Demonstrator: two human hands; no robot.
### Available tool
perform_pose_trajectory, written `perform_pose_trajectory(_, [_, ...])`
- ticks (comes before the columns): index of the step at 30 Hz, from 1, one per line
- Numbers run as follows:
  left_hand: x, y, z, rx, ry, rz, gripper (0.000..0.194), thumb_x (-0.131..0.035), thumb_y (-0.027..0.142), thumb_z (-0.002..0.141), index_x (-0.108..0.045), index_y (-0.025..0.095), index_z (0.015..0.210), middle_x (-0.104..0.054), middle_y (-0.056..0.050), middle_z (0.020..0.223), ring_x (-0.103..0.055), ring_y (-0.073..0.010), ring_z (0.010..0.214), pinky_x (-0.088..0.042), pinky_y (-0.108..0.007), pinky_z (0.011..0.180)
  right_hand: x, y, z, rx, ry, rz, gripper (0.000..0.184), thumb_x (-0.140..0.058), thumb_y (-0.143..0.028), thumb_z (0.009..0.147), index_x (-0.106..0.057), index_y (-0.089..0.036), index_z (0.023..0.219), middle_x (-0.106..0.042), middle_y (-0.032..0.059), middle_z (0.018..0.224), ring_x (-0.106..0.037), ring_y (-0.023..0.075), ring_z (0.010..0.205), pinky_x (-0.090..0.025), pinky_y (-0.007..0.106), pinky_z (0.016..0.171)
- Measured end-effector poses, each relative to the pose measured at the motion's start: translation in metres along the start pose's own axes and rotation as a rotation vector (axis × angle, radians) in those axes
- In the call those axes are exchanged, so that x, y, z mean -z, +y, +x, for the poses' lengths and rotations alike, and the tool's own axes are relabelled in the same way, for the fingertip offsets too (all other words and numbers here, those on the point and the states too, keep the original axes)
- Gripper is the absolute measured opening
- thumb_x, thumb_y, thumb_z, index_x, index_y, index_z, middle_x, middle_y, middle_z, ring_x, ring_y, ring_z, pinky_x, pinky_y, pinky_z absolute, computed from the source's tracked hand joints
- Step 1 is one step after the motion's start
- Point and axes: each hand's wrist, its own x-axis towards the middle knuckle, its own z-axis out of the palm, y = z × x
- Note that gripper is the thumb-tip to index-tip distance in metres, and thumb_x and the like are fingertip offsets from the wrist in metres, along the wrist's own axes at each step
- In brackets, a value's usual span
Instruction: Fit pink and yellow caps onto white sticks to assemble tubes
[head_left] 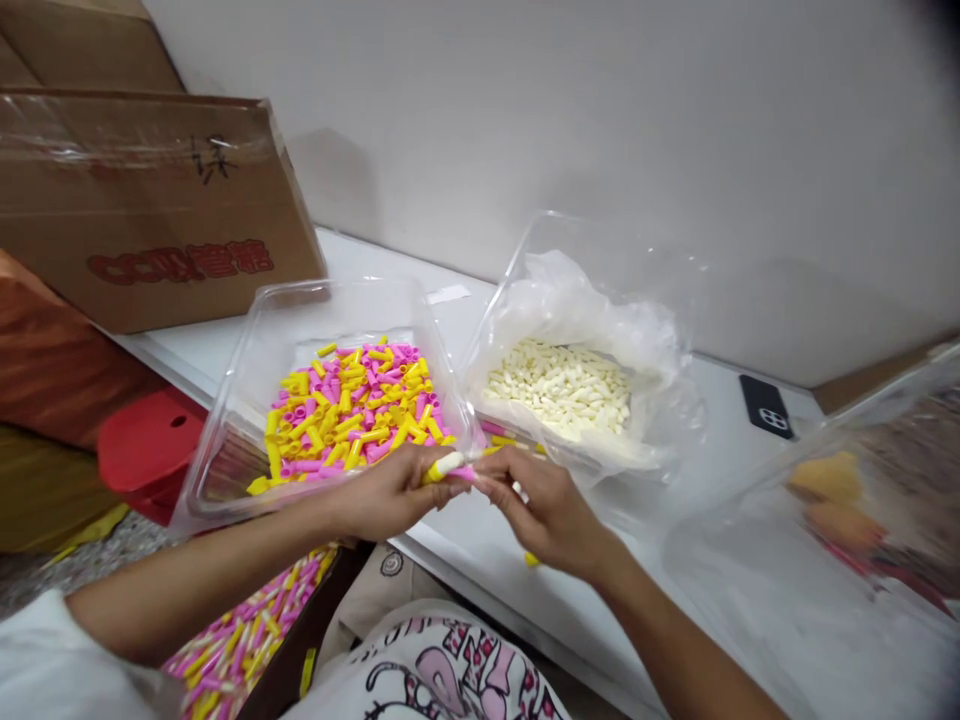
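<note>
My left hand (401,492) is closed around a short yellow tube (430,473) with a white plug (451,462) sticking out of its end. A pink tube (463,473) lies just below it in the same fingers. My right hand (551,505) is pinched, its fingertips meeting the pink tube's free end. A small white piece (519,489) shows between its curled fingers. Behind my left hand are loose pink and yellow tubes (352,400) in a clear plastic bin (217,440). Beyond my right hand, many small cream-white plugs (559,390) lie in a bag-lined clear bin (517,265).
A cardboard box (150,220) stands at the back left, near a red stool (146,450). Below my left arm, a box holds plugged tubes (255,630). A black phone (765,405) lies on the white table (480,560). Clear plastic (750,560) covers the right side.
</note>
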Motion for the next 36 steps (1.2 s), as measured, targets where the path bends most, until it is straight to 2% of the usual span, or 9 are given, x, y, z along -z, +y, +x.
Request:
perform_pose_trajectory(3, [0.031,-0.011,0.005,0.026,0.145,0.152,0.019,-0.049,0.037,0.084,-0.051,0.018,0.081,-0.05,0.0,0.071,-0.043,-0.0124,0.061,-0.033,-0.022,0.054,0.033,0.031,0.01,-0.191,-0.1,-0.07,0.024,-0.049,-0.036,0.089,-0.056,-0.021,0.104,-0.066,0.0037,0.091,-0.061,0.0148,0.078,-0.047,0.026,0.066])
perform_pose_trajectory(6, [0.069,-0.043,0.011,0.212,0.337,0.456,0.02,-0.049,0.037,0.081,-0.051,0.017,0.082,-0.051,0.0,0.07,-0.044,-0.0132,0.059,-0.032,-0.023,0.054,0.068,0.086,0.013,-0.63,-0.106,-0.558,0.03,-0.041,-0.038,0.091,-0.057,-0.017,0.106,-0.067,0.0092,0.097,-0.062,0.0196,0.088,-0.046,0.029,0.072])
perform_pose_trajectory(9, [0.091,-0.08,0.015,0.406,0.235,0.683,0.022,-0.057,0.037,0.071,-0.055,0.016,0.073,-0.054,-0.001,0.067,-0.047,-0.0148,0.059,-0.028,-0.024,0.053,0.084,0.135,0.008,-0.979,-0.431,-0.941,0.03,-0.046,-0.03,0.088,-0.059,-0.011,0.108,-0.064,0.0179,0.109,-0.06,0.0289,0.1,-0.046,0.036,0.076])
perform_pose_trajectory(12, [0.093,-0.101,0.018,0.431,0.141,0.681,0.023,-0.062,0.038,0.065,-0.056,0.016,0.064,-0.055,-0.001,0.061,-0.047,-0.0144,0.055,-0.027,-0.024,0.051,0.082,0.158,0.003,-1.026,-0.529,-0.956,0.029,-0.051,-0.02,0.082,-0.06,-0.009,0.107,-0.064,0.0196,0.109,-0.061,0.0307,0.1,-0.046,0.037,0.076])
perform_pose_trajectory(15, [0.089,-0.099,0.018,0.422,0.104,0.661,0.027,-0.061,0.043,0.067,-0.057,0.017,0.063,-0.056,-0.002,0.061,-0.047,-0.0144,0.055,-0.029,-0.024,0.051,0.076,0.163,0.0,-1.007,-0.532,-0.97,0.031,-0.046,-0.011,0.081,-0.06,-0.007,0.108,-0.064,0.0215,0.107,-0.061,0.0305,0.101,-0.046,0.036,0.075])
perform_pose_trajectory(20, [0.088,-0.07,0.013,0.362,0.271,0.273,0.039,-0.057,0.053,0.075,-0.058,0.015,0.081,-0.06,-0.003,0.073,-0.052,-0.0148,0.063,-0.039,-0.024,0.056,0.079,0.166,-0.008,-0.958,-0.467,-0.947,0.032,-0.045,-0.008,0.079,-0.058,-0.007,0.108,-0.065,0.0221,0.104,-0.062,0.03,0.097,-0.044,0.033,0.072])
perform_pose_trajectory(26, [0.065,-0.037,0.015,0.178,0.275,-0.361,0.037,-0.063,0.048,0.075,-0.056,0.012,0.071,-0.053,-0.001,0.059,-0.046,-0.0088,0.049,-0.037,-0.022,0.046,0.081,0.142,-0.004,-0.813,-0.304,-0.833,0.022,-0.04,-0.021,0.089,-0.058,-0.014,0.099,-0.066,0.0131,0.1,-0.061,0.0207,0.092,-0.041,0.026,0.073])
perform_pose_trajectory(31, [0.026,-0.018,0.021,0.152,0.179,-0.513,0.033,-0.07,0.041,0.072,-0.059,0.01,0.073,-0.045,0.004,0.054,-0.038,-0.0043,0.047,-0.029,-0.018,0.044,0.052,0.066,0.009,-0.556,0.106,-0.344,0.034,-0.04,-0.047,0.09,-0.053,-0.02,0.075,-0.057,-0.0013,0.065,-0.053,0.0122,0.062,-0.038,0.022,0.059])
perform_pose_trajectory(36, [-0.004,-0.01,0.022,0.18,0.056,-0.52,0.038,-0.068,0.046,0.071,-0.062,0.009,0.079,-0.049,0.003,0.054,-0.034,-0.003,0.039,-0.02,-0.018,0.037,0.018,0.009,0.008,-0.39,0.165,0.11,0.03,-0.036,-0.043,0.093,-0.05,-0.02,0.081,-0.049,-0.003,0.064,-0.047,0.0097,0.058,-0.038,0.021,0.057])
